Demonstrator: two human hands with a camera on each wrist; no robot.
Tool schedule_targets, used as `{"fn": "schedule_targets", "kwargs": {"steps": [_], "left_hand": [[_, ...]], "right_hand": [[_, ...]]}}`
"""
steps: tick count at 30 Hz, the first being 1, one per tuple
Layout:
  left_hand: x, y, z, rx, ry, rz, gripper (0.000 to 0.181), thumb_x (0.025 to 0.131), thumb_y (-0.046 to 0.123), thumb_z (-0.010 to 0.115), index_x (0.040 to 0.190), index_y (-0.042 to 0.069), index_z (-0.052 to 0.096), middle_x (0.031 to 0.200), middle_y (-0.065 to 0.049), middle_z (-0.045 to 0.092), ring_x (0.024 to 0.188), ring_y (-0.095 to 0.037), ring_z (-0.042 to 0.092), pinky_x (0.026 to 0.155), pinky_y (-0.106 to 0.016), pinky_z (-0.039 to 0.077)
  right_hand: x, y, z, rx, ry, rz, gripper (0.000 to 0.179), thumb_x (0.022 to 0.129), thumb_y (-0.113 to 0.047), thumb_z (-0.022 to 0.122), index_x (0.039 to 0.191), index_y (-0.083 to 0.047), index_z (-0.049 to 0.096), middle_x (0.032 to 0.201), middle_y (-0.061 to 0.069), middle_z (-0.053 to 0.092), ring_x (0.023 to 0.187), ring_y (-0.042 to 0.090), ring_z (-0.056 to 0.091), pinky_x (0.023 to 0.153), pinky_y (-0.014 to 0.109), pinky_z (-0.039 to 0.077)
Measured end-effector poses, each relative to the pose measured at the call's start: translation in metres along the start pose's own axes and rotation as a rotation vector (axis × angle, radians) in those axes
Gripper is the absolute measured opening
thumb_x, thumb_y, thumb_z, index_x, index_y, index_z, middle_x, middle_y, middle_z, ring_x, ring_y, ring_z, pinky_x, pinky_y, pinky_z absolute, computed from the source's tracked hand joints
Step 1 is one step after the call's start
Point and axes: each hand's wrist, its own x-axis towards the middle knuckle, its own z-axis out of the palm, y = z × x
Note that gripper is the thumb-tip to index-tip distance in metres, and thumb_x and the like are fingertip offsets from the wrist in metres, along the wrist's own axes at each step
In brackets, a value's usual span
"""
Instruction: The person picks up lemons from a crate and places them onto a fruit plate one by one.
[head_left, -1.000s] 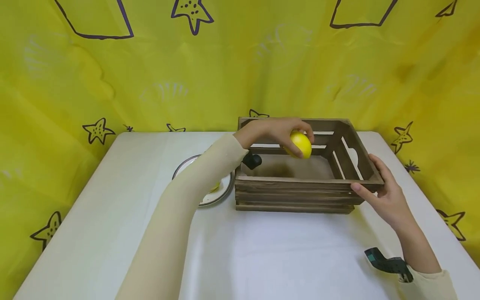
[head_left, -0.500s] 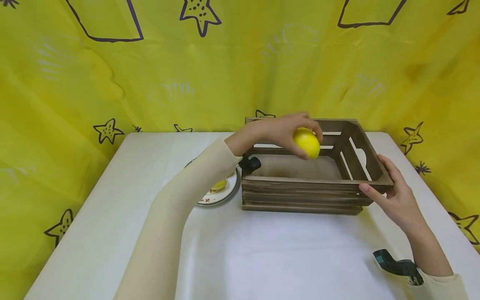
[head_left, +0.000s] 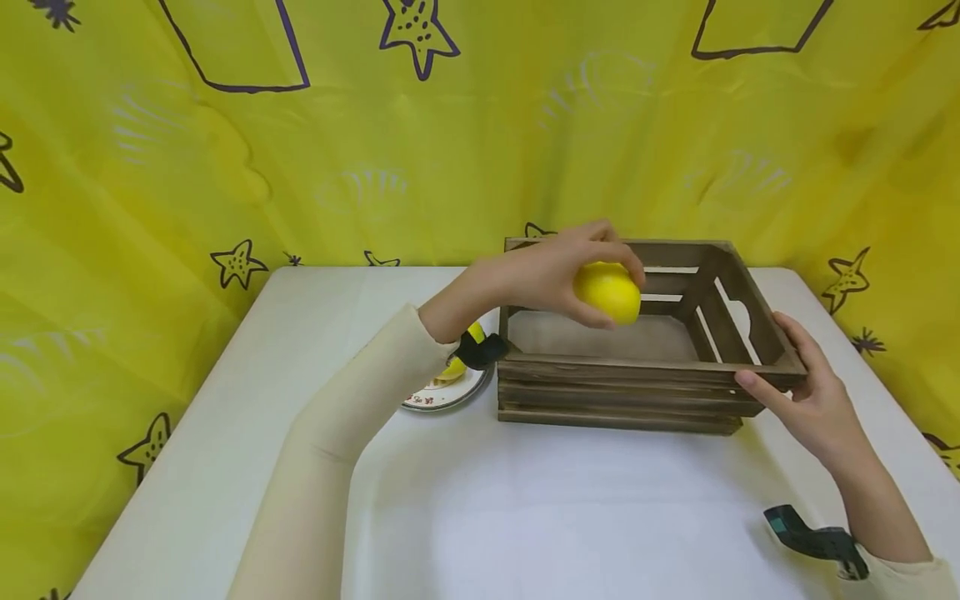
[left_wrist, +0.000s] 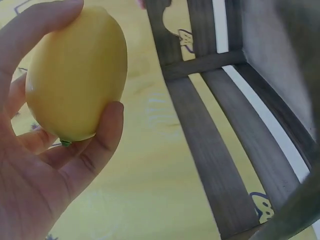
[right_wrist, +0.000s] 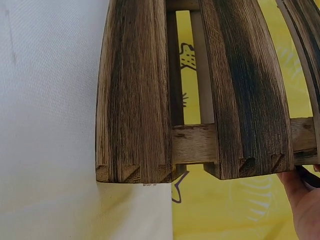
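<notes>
In the head view my left hand [head_left: 551,271] holds a yellow lemon [head_left: 609,293] above the wooden crate [head_left: 622,393]. The left wrist view shows the fingers and thumb curled round the lemon [left_wrist: 80,75], with its small green stem end pointing down. My right hand [head_left: 813,408] grips the crate's right end, thumb on the front corner and fingers over the end rim. In the right wrist view, part of that hand [right_wrist: 305,205] touches the slatted crate [right_wrist: 135,100] at the right edge. The visible part of the crate's floor is bare.
A patterned plate [head_left: 446,400] left of the crate bears yellow pieces [head_left: 452,369], partly hidden by my left sleeve. Dark wrist mounts [head_left: 817,542] stick out from both sleeves. Behind the white table [head_left: 562,500] hangs a yellow printed cloth [head_left: 480,150].
The head view has swung slightly left. Relative to the crate, my left hand and the lemon have drifted a little left. My right hand keeps its grip.
</notes>
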Motion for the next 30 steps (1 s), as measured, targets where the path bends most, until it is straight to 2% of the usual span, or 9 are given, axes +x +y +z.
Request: {"fn": "schedule_targets", "kwargs": {"steps": [8, 13, 22, 26, 30], "left_hand": [[-0.025, 0.010, 0.000, 0.058, 0.073, 0.034, 0.044, 0.081, 0.028, 0.079, 0.120, 0.016, 0.065, 0.117, -0.004, 0.048, 0.109, -0.015, 0.045, 0.092, -0.020, 0.042], [-0.045, 0.013, -0.002, 0.085, 0.121, 0.012, 0.043, 0.082, 0.030, 0.079, 0.121, 0.018, 0.065, 0.119, -0.004, 0.048, 0.110, -0.017, 0.045, 0.092, -0.024, 0.041], [-0.075, 0.007, 0.004, 0.006, 0.216, -0.006, 0.041, 0.082, 0.024, 0.079, 0.120, 0.015, 0.066, 0.122, -0.007, 0.047, 0.112, -0.019, 0.043, 0.088, -0.025, 0.048], [-0.088, 0.000, 0.014, -0.019, 0.289, -0.010, 0.044, 0.081, 0.023, 0.081, 0.122, 0.015, 0.065, 0.122, -0.006, 0.048, 0.112, -0.018, 0.045, 0.089, -0.026, 0.048], [-0.100, -0.009, 0.025, -0.023, 0.407, 0.011, 0.047, 0.080, 0.021, 0.082, 0.123, 0.014, 0.065, 0.121, -0.005, 0.052, 0.113, -0.017, 0.047, 0.089, -0.028, 0.049]], "right_hand": [[0.000, 0.002, 0.000, 0.012, 0.008, -0.012, 0.082, 0.092, 0.006, 0.060, 0.156, -0.025, 0.020, 0.152, -0.010, 0.029, 0.119, -0.007, 0.036, 0.084, 0.000, 0.035], [0.001, 0.003, 0.001, 0.017, 0.007, -0.018, 0.083, 0.091, 0.007, 0.061, 0.156, -0.024, 0.020, 0.150, -0.010, 0.030, 0.119, -0.006, 0.037, 0.084, -0.001, 0.035], [0.002, 0.006, -0.001, 0.015, 0.002, 0.002, 0.084, 0.091, 0.007, 0.061, 0.156, -0.026, 0.020, 0.146, -0.010, 0.029, 0.118, -0.004, 0.036, 0.081, -0.001, 0.036], [0.002, 0.007, 0.000, 0.020, 0.001, -0.005, 0.084, 0.090, 0.008, 0.061, 0.156, -0.025, 0.020, 0.145, -0.010, 0.029, 0.117, -0.003, 0.036, 0.081, -0.002, 0.036], [0.003, 0.007, 0.000, 0.021, 0.005, -0.004, 0.084, 0.089, 0.008, 0.062, 0.155, -0.025, 0.022, 0.143, -0.011, 0.031, 0.115, -0.003, 0.037, 0.080, -0.002, 0.036]]}}
